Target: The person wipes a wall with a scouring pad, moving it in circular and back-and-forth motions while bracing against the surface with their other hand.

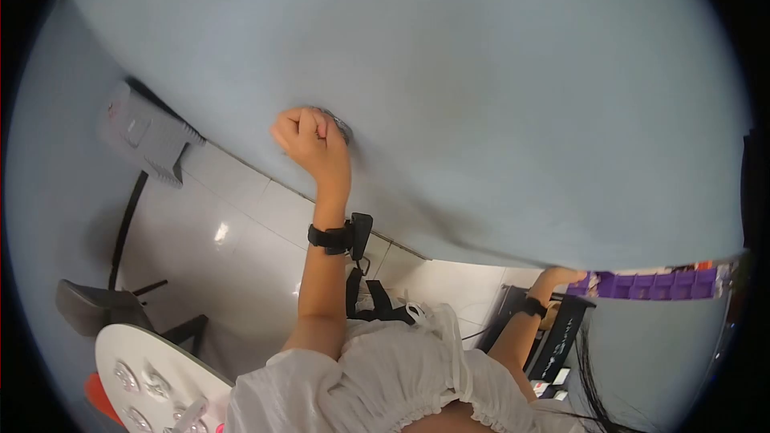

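My left hand [309,138] is raised against a pale blue-grey wall [481,112], its fingers curled in. Between the fingers and the wall a small dark grey, mottled pad-like thing [342,126] shows at the hand's right side. Its kind I cannot tell. A black band with a boxy black piece [361,234] sits on my left wrist. Lower right, my right hand [567,275] is at the bottom edge of the wall, with most of its fingers hidden. A black band [533,306] circles that wrist too.
Purple compartment trays [658,285] stand at the right edge. A white round table [152,353] with small clear-wrapped items is lower left, beside a grey chair [100,309]. A grey ridged plastic piece [148,132] is mounted on the left. White tiles [233,208] cover the floor.
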### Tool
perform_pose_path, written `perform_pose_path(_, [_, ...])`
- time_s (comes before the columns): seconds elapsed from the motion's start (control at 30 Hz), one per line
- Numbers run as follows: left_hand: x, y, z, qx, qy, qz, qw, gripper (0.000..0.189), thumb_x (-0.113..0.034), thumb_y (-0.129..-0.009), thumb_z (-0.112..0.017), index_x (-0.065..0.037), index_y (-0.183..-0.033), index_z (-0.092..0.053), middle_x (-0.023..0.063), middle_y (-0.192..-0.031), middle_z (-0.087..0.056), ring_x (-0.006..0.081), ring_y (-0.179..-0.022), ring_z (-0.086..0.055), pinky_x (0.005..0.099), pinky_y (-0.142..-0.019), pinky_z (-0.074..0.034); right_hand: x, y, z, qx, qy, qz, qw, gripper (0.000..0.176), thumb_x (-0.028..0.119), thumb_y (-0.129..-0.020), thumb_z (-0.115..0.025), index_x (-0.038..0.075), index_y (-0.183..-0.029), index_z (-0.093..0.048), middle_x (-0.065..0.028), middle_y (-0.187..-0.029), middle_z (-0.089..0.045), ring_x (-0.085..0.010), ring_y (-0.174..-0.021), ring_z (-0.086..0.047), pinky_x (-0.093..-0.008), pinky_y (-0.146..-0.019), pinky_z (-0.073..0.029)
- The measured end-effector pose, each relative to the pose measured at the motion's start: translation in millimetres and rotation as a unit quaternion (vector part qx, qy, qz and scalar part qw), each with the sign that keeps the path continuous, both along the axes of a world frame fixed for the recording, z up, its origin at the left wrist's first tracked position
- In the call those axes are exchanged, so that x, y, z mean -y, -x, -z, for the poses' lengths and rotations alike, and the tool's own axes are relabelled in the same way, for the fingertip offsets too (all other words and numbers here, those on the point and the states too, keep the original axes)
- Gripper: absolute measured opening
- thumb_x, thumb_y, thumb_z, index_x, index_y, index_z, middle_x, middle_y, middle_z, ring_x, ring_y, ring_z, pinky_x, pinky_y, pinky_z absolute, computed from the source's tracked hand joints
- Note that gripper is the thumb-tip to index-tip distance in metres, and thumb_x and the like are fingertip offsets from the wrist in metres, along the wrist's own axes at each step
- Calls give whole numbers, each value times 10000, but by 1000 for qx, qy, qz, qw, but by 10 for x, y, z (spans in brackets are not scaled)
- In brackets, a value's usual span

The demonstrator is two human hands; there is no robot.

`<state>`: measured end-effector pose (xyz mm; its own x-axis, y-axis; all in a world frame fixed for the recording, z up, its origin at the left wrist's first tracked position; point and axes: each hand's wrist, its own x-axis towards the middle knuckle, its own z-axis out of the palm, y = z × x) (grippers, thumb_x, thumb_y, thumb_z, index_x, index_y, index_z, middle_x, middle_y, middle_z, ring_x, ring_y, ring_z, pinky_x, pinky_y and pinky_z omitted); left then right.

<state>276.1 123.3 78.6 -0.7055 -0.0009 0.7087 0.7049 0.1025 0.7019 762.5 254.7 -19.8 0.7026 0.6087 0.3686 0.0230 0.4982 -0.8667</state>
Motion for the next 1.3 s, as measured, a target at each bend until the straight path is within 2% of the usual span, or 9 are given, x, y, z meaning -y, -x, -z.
perform_pose_path(0.3, [-67,552,264,86,-133,35,987,277,48,-871,-477,-68,-689,-303,48,-791,-390,166,-713,-345,287,-673,-334,128,-150,112,-94,163,110,976,503,405,-935,-287,37,-1126,-572,-75,-1031,-629,-208,-820,-600,-246,-652,-477])
perform_pose_path(0.33, [-88,609,238,106,-157,39,981,277,45,-878,-470,-69,-691,-300,44,-786,-383,157,-704,-339,279,-666,-332,195,-217,107,-54,239,47,968,638,550,-930,-149,129,-1228,-526,-24,-1109,-612,-190,-884,-590,-205,-705,-432])
perform_pose_path(0.43, [-111,768,203,107,-187,32,976,285,36,-894,-458,-79,-696,-288,24,-780,-358,126,-687,-322,255,-647,-333,321,302,-189,-79,203,105,970,630,523,-956,-189,59,-1186,-549,-76,-1097,-609,-215,-888,-592,-275,-768,-458])
perform_pose_path(0.53, [-52,931,152,47,-115,-4,992,295,40,-892,-465,-84,-700,-278,16,-774,-336,116,-676,-305,245,-648,-341,218,282,-118,-66,177,112,976,624,516,-958,-193,57,-1184,-549,-77,-1096,-610,-217,-888,-593,-277,-768,-459])
perform_pose_path(0.63, [-74,1198,84,66,-202,15,977,301,46,-887,-472,-85,-703,-273,5,-757,-316,105,-673,-296,238,-635,-332,165,275,-22,-59,154,114,980,617,510,-959,-197,56,-1182,-550,-79,-1096,-611,-218,-887,-594,-280,-767,-461])
perform_pose_path(0.73, [-80,1515,70,79,-253,15,964,298,70,-854,-464,-69,-673,-274,48,-743,-342,180,-696,-341,305,-652,-332,178,299,-11,-59,142,114,981,610,504,-961,-201,54,-1180,-550,-80,-1095,-612,-219,-887,-596,-283,-766,-462])
perform_pose_path(0.9, [16,1789,-46,70,-216,-5,974,284,48,-871,-470,-75,-696,-282,16,-759,-307,142,-692,-325,261,-667,-338,188,331,27,-36,117,118,985,599,494,-964,-208,52,-1177,-551,-82,-1094,-614,-221,-887,-598,-288,-765,-464])
perform_pose_path(1.03, [-172,1442,-39,111,-285,0,952,283,7,-904,-476,-77,-710,-288,9,-781,-311,122,-701,-324,246,-663,-336,125,321,54,-39,93,126,987,590,485,-966,-213,50,-1174,-552,-83,-1094,-616,-223,-887,-600,-292,-764,-466])
perform_pose_path(1.3, [-104,778,424,-6,-106,49,993,329,-24,-907,-506,-70,-675,-277,51,-760,-339,181,-686,-345,305,-658,-331,92,336,92,-41,54,138,988,571,469,-971,-224,46,-1169,-553,-86,-1092,-619,-226,-887,-603,-299,-762,-469])
